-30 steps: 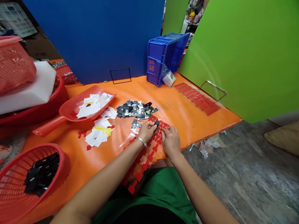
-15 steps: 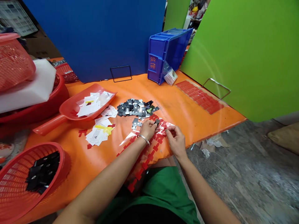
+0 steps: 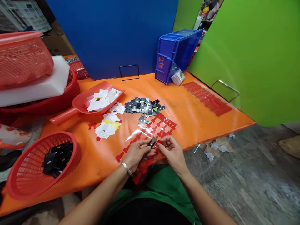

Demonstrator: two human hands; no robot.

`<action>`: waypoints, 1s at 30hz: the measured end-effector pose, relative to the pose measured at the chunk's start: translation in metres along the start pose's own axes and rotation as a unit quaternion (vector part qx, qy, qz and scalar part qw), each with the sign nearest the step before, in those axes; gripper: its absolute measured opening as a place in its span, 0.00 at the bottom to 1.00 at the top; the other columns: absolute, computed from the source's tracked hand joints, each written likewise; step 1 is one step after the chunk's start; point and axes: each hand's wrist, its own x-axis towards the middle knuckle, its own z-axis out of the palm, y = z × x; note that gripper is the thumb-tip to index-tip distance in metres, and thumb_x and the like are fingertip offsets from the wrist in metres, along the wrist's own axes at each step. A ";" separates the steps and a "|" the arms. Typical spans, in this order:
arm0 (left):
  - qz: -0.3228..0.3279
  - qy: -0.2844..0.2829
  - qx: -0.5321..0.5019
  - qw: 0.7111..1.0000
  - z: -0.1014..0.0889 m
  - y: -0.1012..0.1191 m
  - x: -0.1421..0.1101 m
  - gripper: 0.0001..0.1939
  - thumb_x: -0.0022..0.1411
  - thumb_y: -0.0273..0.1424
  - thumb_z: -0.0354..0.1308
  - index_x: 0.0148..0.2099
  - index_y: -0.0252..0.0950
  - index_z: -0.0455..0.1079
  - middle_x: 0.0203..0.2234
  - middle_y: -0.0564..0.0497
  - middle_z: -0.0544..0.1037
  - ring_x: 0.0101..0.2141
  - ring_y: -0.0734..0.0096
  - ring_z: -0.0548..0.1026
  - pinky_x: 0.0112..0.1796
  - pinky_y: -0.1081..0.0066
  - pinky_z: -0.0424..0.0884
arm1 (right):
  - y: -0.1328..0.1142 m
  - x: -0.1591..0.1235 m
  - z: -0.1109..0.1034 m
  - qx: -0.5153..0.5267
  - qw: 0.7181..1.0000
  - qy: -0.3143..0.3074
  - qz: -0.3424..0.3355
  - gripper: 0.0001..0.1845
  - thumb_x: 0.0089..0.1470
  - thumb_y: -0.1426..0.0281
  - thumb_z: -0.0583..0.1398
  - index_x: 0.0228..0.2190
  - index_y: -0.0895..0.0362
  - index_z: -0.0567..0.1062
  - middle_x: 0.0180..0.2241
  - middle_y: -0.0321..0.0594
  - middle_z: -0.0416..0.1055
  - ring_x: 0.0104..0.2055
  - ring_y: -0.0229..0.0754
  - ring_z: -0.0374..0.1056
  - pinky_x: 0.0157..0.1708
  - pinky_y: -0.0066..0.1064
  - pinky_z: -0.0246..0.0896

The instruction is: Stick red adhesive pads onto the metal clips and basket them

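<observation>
A small flat black metal plate is pinched between the thumb and fingers of my left hand, which wears a bracelet at the wrist. Close on its right, my right hand has thumb and forefinger together on what looks like a red sticker, largely hidden by the fingers. Under both hands lies a clear sheet with rows of red T-shaped stickers, reaching over the table's front edge. Just beyond the sheet is a pile of black and silver metal plates, with a couple lying apart in front.
A red scoop holds white cards; more cards lie beside it. Black plates fill part of a red basket at left. A blue bin stands at the back. Another red sticker sheet lies right on the orange table.
My hands have drawn back toward my body, lifting the black plate off the sheet's far part. My right hand has left the sheet's right edge and come to the plate. The view has shifted left.
</observation>
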 end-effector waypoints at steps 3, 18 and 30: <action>-0.002 0.015 -0.017 1.000 -0.008 -0.010 -0.005 0.10 0.55 0.14 0.55 0.40 0.25 0.70 0.25 0.43 0.79 0.25 0.74 0.78 0.31 0.78 0.75 | 0.006 -0.006 0.011 -0.017 1.000 -0.011 0.005 0.12 0.44 0.64 0.65 0.28 0.56 0.68 0.24 0.33 0.65 0.25 0.35 0.61 0.24 0.26 0.58; 0.019 0.007 -0.021 1.000 -0.010 -0.015 -0.003 0.08 0.55 0.14 0.54 0.38 0.25 0.69 0.24 0.44 0.79 0.24 0.73 0.78 0.29 0.78 0.75 | 0.015 -0.009 0.020 -0.040 0.999 -0.014 -0.006 0.11 0.47 0.64 0.63 0.30 0.55 0.67 0.26 0.34 0.65 0.25 0.35 0.62 0.25 0.27 0.62; 0.019 0.008 -0.012 1.000 -0.011 -0.017 -0.001 0.09 0.54 0.15 0.55 0.38 0.27 0.70 0.24 0.44 0.79 0.24 0.72 0.78 0.30 0.76 0.75 | 0.018 -0.009 0.022 -0.057 0.998 -0.003 -0.018 0.11 0.47 0.62 0.63 0.29 0.55 0.67 0.26 0.34 0.65 0.24 0.35 0.61 0.24 0.28 0.61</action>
